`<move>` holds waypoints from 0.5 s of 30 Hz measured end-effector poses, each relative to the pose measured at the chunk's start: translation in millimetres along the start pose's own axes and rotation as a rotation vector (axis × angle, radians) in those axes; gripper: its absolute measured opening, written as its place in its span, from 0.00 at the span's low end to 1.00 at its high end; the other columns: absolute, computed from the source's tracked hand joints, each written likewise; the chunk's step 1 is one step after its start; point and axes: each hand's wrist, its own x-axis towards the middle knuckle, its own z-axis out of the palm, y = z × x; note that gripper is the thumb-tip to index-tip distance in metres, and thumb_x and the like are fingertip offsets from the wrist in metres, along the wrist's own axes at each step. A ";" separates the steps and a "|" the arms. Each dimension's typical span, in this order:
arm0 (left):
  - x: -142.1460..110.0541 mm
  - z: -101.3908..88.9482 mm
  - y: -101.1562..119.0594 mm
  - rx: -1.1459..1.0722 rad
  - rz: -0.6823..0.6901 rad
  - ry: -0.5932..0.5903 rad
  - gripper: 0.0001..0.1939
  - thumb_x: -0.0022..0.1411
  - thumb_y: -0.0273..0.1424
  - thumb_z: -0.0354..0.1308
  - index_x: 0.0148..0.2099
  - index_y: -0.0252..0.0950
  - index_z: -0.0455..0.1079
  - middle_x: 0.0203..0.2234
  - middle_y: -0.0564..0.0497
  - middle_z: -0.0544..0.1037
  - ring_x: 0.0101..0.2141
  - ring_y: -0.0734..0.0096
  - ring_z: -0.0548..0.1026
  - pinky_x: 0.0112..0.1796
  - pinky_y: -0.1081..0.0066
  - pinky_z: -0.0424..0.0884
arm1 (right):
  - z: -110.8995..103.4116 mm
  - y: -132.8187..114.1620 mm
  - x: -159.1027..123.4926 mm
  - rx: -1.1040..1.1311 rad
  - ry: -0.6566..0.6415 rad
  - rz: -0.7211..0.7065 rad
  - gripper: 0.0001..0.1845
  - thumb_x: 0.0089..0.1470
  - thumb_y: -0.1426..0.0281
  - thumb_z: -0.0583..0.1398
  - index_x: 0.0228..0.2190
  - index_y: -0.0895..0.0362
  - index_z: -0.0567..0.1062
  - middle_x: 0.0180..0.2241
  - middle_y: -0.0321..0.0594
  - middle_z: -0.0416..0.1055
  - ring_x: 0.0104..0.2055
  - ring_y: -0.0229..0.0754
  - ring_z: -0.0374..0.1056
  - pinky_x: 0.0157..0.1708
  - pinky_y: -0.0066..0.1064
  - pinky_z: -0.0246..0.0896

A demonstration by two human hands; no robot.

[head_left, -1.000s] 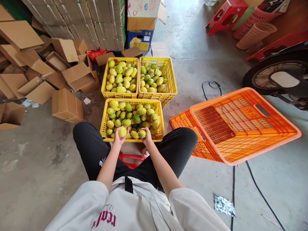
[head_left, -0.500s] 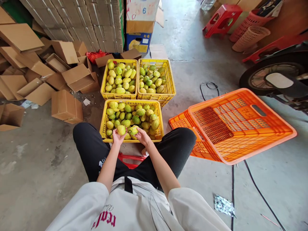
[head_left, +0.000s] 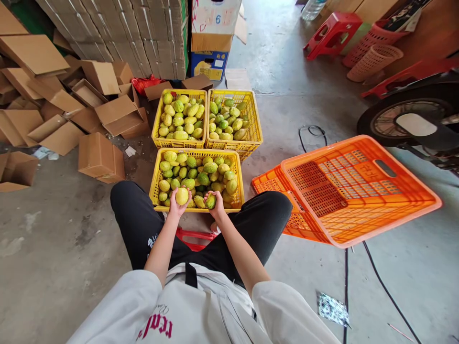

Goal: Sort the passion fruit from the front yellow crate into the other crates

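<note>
My left hand (head_left: 178,206) is closed around a yellow oval fruit (head_left: 182,196), lifted just over the near yellow crate (head_left: 233,208). In my right hand (head_left: 217,207) is a green-yellow fruit (head_left: 211,201), gripped at the crate's front side. Both look smooth and egg-shaped; their exact kind is not clear. The two hands are apart, between my knees. Beneath and beyond them, the near crate holds many similar fruits, greener at the left and middle, yellower at the right.
Two more yellow crates, a left one (head_left: 156,139) and a right one (head_left: 258,129), stand behind with fruit. An orange crate (head_left: 405,210) leans tilted at my right. Cardboard boxes (head_left: 103,157) lie piled left. A motorcycle wheel (head_left: 401,117), red stool (head_left: 333,36) and cables (head_left: 387,286) are at right.
My right hand has drawn slightly right and down, away from the left, and its fruit is now turned in the fingers. My left hand still holds its yellow fruit, now slightly lower.
</note>
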 end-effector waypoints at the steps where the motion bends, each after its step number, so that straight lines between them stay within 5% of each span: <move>1: -1.1 0.0 -0.2 0.014 -0.028 -0.018 0.15 0.68 0.39 0.50 0.43 0.33 0.72 0.32 0.44 0.78 0.31 0.68 0.78 0.30 0.73 0.79 | -1.0 0.5 1.0 -0.007 0.013 -0.006 0.02 0.47 0.71 0.59 0.24 0.55 0.69 0.19 0.34 0.69 0.20 0.36 0.65 0.19 0.26 0.65; 7: -6.3 0.1 1.9 0.049 -0.128 -0.134 0.18 0.69 0.40 0.45 0.42 0.33 0.71 0.29 0.46 0.74 0.25 0.72 0.71 0.20 0.78 0.68 | -6.2 -2.4 5.4 -0.028 0.067 -0.051 0.05 0.48 0.69 0.60 0.24 0.55 0.68 0.19 0.34 0.69 0.20 0.36 0.65 0.20 0.26 0.65; 15: -2.1 -3.2 8.5 -0.079 -0.001 -0.138 0.21 0.67 0.40 0.47 0.53 0.33 0.71 0.36 0.43 0.76 0.32 0.68 0.75 0.27 0.75 0.73 | -7.8 -6.7 7.9 -0.010 0.020 -0.063 0.08 0.49 0.63 0.61 0.26 0.53 0.68 0.22 0.36 0.71 0.25 0.41 0.72 0.29 0.34 0.75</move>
